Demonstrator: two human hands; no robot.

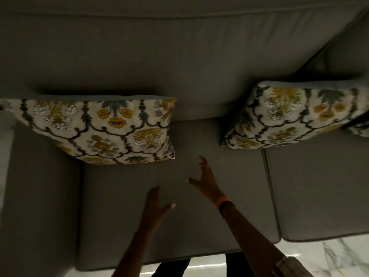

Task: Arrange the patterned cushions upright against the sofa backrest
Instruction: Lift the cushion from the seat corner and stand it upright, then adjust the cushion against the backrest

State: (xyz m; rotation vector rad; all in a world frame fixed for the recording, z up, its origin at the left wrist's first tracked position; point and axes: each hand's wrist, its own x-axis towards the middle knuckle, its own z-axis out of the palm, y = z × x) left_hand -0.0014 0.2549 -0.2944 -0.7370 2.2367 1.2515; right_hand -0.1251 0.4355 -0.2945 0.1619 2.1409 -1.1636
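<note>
A cream cushion (99, 128) with a dark lattice and yellow flowers leans against the grey sofa backrest (179, 56) at the left. A second patterned cushion (289, 114) leans against the backrest at the right, and the corner of a third one (357, 128) shows at the right edge. My left hand (155, 204) hovers over the seat below the left cushion, fingers spread, holding nothing. My right hand (205, 178), with an orange band at the wrist, reaches over the seat between the two cushions, fingers apart and empty.
The grey seat cushion (119, 216) lies under my hands, with a second seat cushion (319, 186) to its right. The sofa armrest (40, 196) runs down the left. A glossy marble floor (329, 256) shows at the bottom right.
</note>
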